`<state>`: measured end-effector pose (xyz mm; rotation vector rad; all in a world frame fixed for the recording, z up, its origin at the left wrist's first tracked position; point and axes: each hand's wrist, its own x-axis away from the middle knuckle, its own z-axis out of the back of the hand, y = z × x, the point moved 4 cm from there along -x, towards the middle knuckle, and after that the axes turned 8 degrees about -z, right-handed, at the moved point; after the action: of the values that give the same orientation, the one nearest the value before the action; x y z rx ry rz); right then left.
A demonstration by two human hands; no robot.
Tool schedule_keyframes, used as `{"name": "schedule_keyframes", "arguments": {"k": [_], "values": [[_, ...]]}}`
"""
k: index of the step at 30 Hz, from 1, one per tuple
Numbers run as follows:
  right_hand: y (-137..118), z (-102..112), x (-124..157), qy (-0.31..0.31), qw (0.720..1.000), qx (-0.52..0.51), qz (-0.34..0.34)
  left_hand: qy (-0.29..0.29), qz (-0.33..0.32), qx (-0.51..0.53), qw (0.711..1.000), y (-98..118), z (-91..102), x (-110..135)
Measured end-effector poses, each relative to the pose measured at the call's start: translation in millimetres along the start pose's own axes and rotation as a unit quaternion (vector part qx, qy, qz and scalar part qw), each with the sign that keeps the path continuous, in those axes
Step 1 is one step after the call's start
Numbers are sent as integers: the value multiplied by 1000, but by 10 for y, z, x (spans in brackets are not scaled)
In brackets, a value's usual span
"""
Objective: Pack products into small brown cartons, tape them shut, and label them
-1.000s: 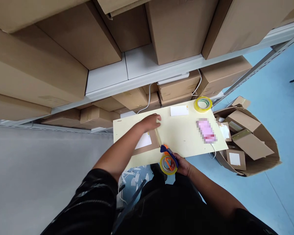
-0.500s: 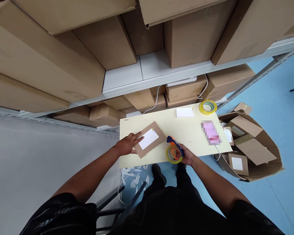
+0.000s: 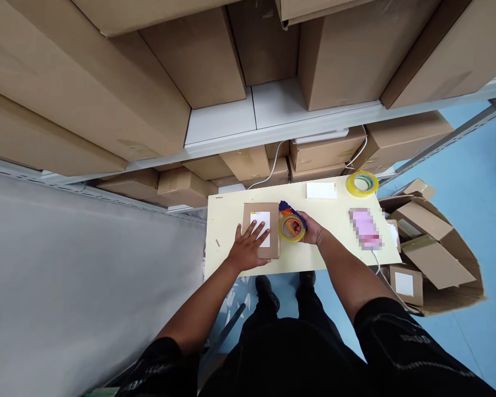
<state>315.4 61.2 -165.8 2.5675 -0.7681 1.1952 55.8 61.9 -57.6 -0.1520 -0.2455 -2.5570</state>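
Observation:
A small brown cardboard box [image 3: 274, 237] with a white label [image 3: 259, 216] on top lies on the pale yellow table [image 3: 223, 220]. My left hand [image 3: 248, 246] rests on the box with its fingers spread, partly covering the label. Just right of the box, my right hand [image 3: 311, 227] grips a tape dispenser [image 3: 288, 210] in blue and orange, loaded with a yellowish roll of tape. The dispenser's blue end is close to the box's right edge; I cannot tell whether they touch.
At the table's back are a stack of white labels [image 3: 321, 190] and a yellow tape roll [image 3: 362, 183]. A blurred pink item [image 3: 365, 227] lies to the right. Beside the table stands a large carton [image 3: 458, 281] with several boxes inside. Shelving [image 3: 273, 128] full of cartons rises behind.
The cardboard box has turned to sit squarer to the table and moved right. My left hand now lies flatter across it. The tape dispenser has risen alongside the box's right edge.

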Motion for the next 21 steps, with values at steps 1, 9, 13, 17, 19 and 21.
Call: {"name": "schedule_keyframes", "arguments": {"k": [1, 9, 13, 17, 19, 21], "values": [[-8, -12, -6, -5, 1000, 2, -5, -2, 10, 5, 1000, 4, -8, -6], [213, 143, 149, -15, 999, 30, -13, -16, 32, 16, 999, 9, 15, 0], [703, 342, 243, -2, 1000, 4, -4, -14, 33, 15, 999, 7, 9, 4], [1323, 437, 277, 7, 999, -34, -18, -11, 38, 16, 999, 26, 13, -1], [1591, 414, 271, 7, 998, -64, -22, -4, 45, 17, 999, 45, 16, -2], [1809, 357, 251, 5, 995, -96, -32, 4, 51, 20, 999, 71, 17, 0]]}}
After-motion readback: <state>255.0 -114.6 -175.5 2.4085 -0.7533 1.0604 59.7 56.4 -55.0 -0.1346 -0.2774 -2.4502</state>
